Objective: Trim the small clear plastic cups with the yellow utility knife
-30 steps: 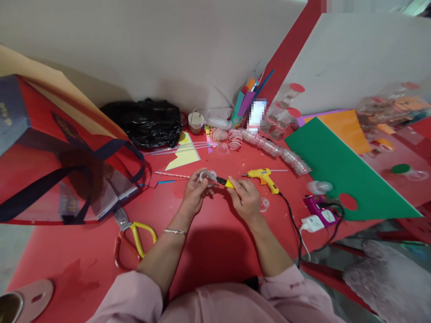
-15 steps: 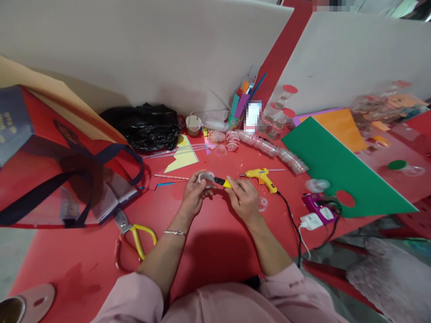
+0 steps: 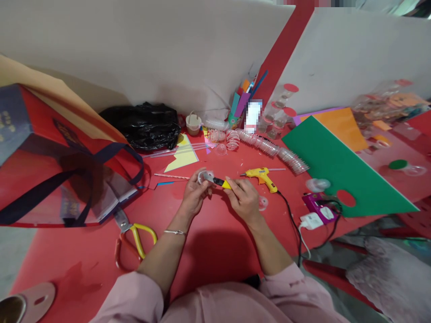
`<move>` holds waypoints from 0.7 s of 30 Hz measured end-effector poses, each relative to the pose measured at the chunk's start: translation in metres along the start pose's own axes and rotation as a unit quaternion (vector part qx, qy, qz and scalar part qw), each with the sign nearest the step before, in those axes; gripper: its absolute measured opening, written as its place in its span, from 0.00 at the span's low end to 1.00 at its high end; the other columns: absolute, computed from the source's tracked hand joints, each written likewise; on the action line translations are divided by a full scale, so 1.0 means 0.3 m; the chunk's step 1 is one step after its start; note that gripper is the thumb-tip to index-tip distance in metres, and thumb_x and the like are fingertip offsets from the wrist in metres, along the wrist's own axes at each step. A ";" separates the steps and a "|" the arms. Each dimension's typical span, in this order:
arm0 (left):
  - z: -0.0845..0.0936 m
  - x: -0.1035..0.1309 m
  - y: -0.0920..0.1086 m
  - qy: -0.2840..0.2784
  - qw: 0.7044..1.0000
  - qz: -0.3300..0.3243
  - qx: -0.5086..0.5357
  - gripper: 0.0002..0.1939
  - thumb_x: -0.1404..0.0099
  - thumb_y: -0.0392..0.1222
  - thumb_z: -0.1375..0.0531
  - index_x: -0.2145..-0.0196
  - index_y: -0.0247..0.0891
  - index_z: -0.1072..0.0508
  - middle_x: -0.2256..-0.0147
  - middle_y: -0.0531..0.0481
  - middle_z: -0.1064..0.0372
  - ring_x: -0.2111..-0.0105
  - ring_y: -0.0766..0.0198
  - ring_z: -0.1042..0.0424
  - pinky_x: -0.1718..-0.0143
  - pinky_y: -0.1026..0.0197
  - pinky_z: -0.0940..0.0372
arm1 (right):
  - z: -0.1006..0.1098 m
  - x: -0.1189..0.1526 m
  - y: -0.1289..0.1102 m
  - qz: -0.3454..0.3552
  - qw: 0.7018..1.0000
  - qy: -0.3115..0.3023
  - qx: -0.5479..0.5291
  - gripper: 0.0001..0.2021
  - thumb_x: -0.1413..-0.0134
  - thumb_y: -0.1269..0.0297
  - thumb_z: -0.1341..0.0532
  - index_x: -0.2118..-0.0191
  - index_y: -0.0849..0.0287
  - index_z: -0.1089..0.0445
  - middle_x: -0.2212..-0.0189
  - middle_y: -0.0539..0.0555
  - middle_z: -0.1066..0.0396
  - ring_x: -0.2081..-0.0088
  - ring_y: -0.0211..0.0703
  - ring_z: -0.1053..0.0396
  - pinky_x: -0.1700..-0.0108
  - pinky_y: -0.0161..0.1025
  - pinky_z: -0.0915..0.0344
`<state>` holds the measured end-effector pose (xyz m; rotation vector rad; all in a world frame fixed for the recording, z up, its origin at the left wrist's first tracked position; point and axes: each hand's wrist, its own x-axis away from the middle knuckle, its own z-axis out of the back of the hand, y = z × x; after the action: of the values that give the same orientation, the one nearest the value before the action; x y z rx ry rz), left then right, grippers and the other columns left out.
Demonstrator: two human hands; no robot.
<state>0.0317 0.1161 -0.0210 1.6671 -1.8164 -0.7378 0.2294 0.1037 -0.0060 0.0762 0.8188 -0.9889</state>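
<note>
Between thumb and fingers, my left hand (image 3: 195, 192) grips a small clear plastic cup (image 3: 202, 176). My right hand (image 3: 246, 198) is closed around the yellow handle of a utility knife (image 3: 226, 184). Its blade reaches left to the cup; whether the tip is inside or only against it I cannot tell. Just right of my right hand lies a clear plastic piece with a pinkish tint (image 3: 263, 203). A yellow hot glue gun (image 3: 261, 175) rests on the red table (image 3: 215, 224) beyond that hand.
Scissors (image 3: 129, 235) lie left of my left forearm, near a large red bag (image 3: 60, 179). Stacked clear cups (image 3: 266, 146) line the back, with a black plastic bag (image 3: 144, 128). At right are a green board (image 3: 340, 170), a purple power adapter (image 3: 318, 208) and cords.
The cup has turned slightly in my left hand, and the knife blade has shifted a little left against it. Everything else on the table stays where it was.
</note>
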 end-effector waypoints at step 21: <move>0.012 -0.005 0.028 0.052 0.995 0.044 0.068 0.24 0.38 0.56 0.30 0.54 0.35 0.26 0.67 0.48 0.25 0.75 0.67 0.28 0.79 0.66 0.34 | 0.008 -0.010 0.043 0.020 0.999 0.021 0.029 0.22 0.34 0.65 0.36 0.36 0.53 0.30 0.59 0.56 0.24 0.58 0.46 0.28 0.52 0.45 0.31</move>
<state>0.0235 0.1183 -0.0174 1.6654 -1.8895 -0.4897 0.2399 0.1123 -0.0060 0.1628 0.8246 -0.9758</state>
